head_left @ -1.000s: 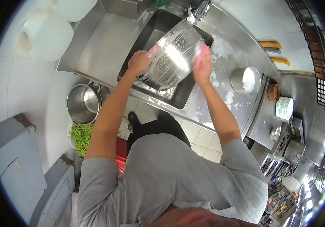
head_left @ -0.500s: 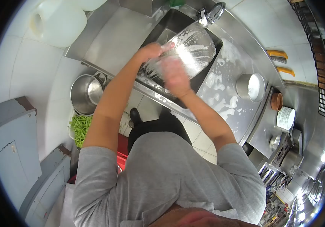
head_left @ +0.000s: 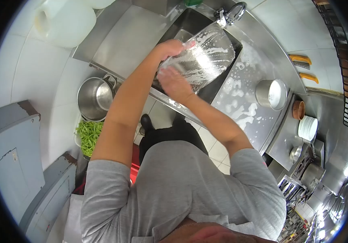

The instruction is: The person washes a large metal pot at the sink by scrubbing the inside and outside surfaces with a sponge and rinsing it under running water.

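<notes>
Over the sink, a clear, see-through plastic container [head_left: 212, 56] is tilted and streaked with white suds; its full shape is hard to make out. My left hand [head_left: 173, 47] grips its upper left edge, fingers closed around the rim. Against the lower left part of the container, my right hand [head_left: 174, 83] is bent, its fingertips blurred. Something pale may be under those fingers, too smeared to name. Below the container lies the dark sink basin [head_left: 188, 20]. A chrome tap [head_left: 235, 14] stands at the back, just beyond the container's far end.
Foam spots the steel drainboard [head_left: 238, 95] at right, where a metal pot [head_left: 266, 94] sits. Farther right are stacked white plates [head_left: 307, 128] and a brown bowl [head_left: 298, 109]. Yellow-handled knives [head_left: 301, 59] hang on the wall. At left are a big steel pot [head_left: 91, 97] and green vegetables [head_left: 89, 137].
My right hand has slid left and toward the container's near left edge. My left hand keeps its grip on the rim. The whole view has shifted slightly.
</notes>
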### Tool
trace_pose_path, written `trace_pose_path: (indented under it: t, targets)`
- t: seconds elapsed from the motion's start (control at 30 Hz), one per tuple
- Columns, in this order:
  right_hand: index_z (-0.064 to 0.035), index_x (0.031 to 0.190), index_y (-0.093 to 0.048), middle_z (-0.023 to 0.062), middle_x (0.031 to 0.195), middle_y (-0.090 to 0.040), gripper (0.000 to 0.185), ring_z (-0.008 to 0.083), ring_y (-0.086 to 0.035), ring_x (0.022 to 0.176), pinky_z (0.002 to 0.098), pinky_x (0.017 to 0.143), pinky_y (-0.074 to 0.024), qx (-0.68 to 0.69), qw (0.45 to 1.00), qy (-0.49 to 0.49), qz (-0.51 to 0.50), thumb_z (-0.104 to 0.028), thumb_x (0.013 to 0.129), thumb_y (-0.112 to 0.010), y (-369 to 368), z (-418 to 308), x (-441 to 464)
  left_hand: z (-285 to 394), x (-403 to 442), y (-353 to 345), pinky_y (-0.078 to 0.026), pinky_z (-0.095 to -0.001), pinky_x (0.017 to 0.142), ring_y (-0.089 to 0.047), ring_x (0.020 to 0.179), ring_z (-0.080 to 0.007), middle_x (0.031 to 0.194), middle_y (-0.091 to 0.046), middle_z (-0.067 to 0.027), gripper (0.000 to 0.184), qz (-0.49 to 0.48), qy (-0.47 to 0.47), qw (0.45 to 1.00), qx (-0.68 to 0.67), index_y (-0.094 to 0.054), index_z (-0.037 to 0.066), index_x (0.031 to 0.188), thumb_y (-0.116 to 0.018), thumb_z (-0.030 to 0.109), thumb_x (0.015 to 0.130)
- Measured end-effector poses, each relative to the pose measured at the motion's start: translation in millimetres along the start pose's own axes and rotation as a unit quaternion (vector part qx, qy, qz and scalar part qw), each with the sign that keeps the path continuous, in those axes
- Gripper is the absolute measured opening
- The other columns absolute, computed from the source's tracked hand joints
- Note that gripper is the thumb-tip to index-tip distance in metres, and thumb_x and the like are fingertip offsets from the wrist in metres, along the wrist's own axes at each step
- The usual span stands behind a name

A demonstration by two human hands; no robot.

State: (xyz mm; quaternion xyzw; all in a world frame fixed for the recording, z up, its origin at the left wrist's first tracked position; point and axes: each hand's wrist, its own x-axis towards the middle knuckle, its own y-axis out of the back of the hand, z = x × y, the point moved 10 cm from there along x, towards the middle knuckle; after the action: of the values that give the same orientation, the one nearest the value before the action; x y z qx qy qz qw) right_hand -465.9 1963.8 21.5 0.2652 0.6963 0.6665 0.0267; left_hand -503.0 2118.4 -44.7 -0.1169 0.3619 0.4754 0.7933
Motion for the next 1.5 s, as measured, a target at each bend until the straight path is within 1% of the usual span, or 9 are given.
trace_pose_path:
  t: [0.23, 0.47, 0.63, 0.8, 1.03, 1.23, 1.33, 1.43, 1.5]
  targets:
    - [-0.0005, 0.131, -0.059, 0.0217, 0.132, -0.059, 0.047, 0.0426, -0.051, 0.128, 0.0524, 0.114, -0.0367, -0.126, 0.91, -0.33, 0.218, -0.012, 0.086, -0.064, 111.4, 120.2, -43.5, 17.8, -10.8, -5.0, -0.048, -0.0453, 0.094, -0.061, 0.112, -0.0313, 0.125, -0.065, -0.0247, 0.101, 0.007, -0.056, 0.998, -0.039, -0.064, -0.01, 0.124, -0.056, 0.082, 0.083]
    - [-0.0074, 0.134, -0.06, 0.0145, 0.139, -0.056, 0.054, 0.0337, -0.05, 0.134, 0.0519, 0.117, -0.0348, 0.024, 0.996, 0.063, -0.057, -0.012, 0.08, -0.064, 5.6, 3.9, -24.5, 44.1, -18.4, 0.8, -0.047, -0.0478, 0.101, -0.061, 0.121, -0.0377, 0.129, -0.062, -0.0287, 0.108, 0.117, -0.073, 0.99, 0.037, -0.06, -0.012, 0.128, -0.048, 0.086, 0.084]
    - [-0.0051, 0.133, -0.06, 0.0175, 0.139, -0.056, 0.051, 0.0413, -0.049, 0.131, 0.0579, 0.114, -0.033, -0.003, 0.914, -0.325, 0.245, -0.013, 0.083, -0.068, 118.2, 157.1, -86.4, 45.6, -28.9, 15.8, -0.047, -0.0497, 0.102, -0.059, 0.121, -0.0431, 0.125, -0.065, -0.0272, 0.096, 0.286, -0.09, 0.939, 0.17, -0.071, -0.001, 0.117, -0.028, 0.082, 0.093]
    - [-0.0166, 0.14, -0.058, 0.0101, 0.144, -0.054, 0.052, 0.0368, -0.044, 0.138, 0.0601, 0.117, -0.0278, -0.067, 0.997, 0.037, -0.014, -0.02, 0.088, -0.062, 39.3, 18.7, -81.4, 50.6, -29.8, 13.4, -0.047, -0.0503, 0.101, -0.061, 0.116, -0.0449, 0.12, -0.067, -0.0267, 0.091, 0.289, -0.068, 0.939, 0.174, -0.073, 0.0, 0.112, -0.028, 0.078, 0.096]
    - [-0.0076, 0.14, -0.056, 0.0138, 0.145, -0.053, 0.055, 0.0414, -0.041, 0.14, 0.0646, 0.117, -0.0206, -0.009, 0.886, -0.42, 0.197, -0.018, 0.086, -0.064, 102.3, 193.4, -111.9, 52.9, -31.6, 12.0, -0.047, -0.0514, 0.101, -0.06, 0.117, -0.0461, 0.118, -0.067, -0.0286, 0.088, 0.291, -0.072, 0.934, 0.195, -0.072, 0.001, 0.113, -0.027, 0.075, 0.098]
    - [-0.0162, 0.142, -0.056, 0.0178, 0.143, -0.053, 0.059, 0.0386, -0.043, 0.138, 0.0573, 0.116, -0.0304, -0.001, 0.997, -0.067, 0.029, -0.026, 0.086, -0.07, 85.3, 73.1, -61.5, 43.7, -13.9, 17.3, -0.046, -0.0495, 0.104, -0.059, 0.122, -0.0445, 0.124, -0.065, -0.0298, 0.09, 0.311, -0.052, 0.924, 0.217, -0.07, -0.003, 0.117, -0.03, 0.075, 0.097]
    - [-0.0161, 0.135, -0.06, 0.02, 0.135, -0.059, 0.049, 0.0399, -0.052, 0.128, 0.0519, 0.109, -0.0399, 0.026, 0.916, -0.319, 0.244, -0.026, 0.088, -0.069, 114.9, 201.5, -92.0, 53.0, -27.9, 12.8, -0.045, -0.052, 0.103, -0.059, 0.118, -0.0473, 0.12, -0.065, -0.0319, 0.087, 0.298, -0.1, 0.928, 0.2, -0.068, -0.006, 0.116, -0.029, 0.069, 0.1]
    - [-0.0086, 0.127, -0.062, 0.0216, 0.127, -0.063, 0.041, 0.0425, -0.058, 0.118, 0.0494, 0.1, -0.0458, 0.171, 0.76, -0.62, 0.096, -0.024, 0.089, -0.067, 75.9, 296.5, -147.4, 44.7, -40.5, -0.1, -0.044, -0.0522, 0.104, -0.058, 0.118, -0.0487, 0.121, -0.063, -0.0336, 0.081, 0.278, -0.102, 0.936, 0.191, -0.064, -0.008, 0.12, -0.029, 0.063, 0.103]
    - [-0.0001, 0.119, -0.062, 0.0227, 0.115, -0.066, 0.037, 0.0438, -0.061, 0.109, 0.0504, 0.096, -0.0469, 0.03, 0.881, -0.418, 0.219, -0.02, 0.088, -0.066, 104.5, 239.3, -115.9, 36.4, -44.2, -3.4, -0.042, -0.051, 0.105, -0.056, 0.122, -0.0478, 0.125, -0.06, -0.0345, 0.079, 0.287, -0.13, 0.938, 0.147, -0.061, -0.008, 0.124, -0.03, 0.061, 0.104]
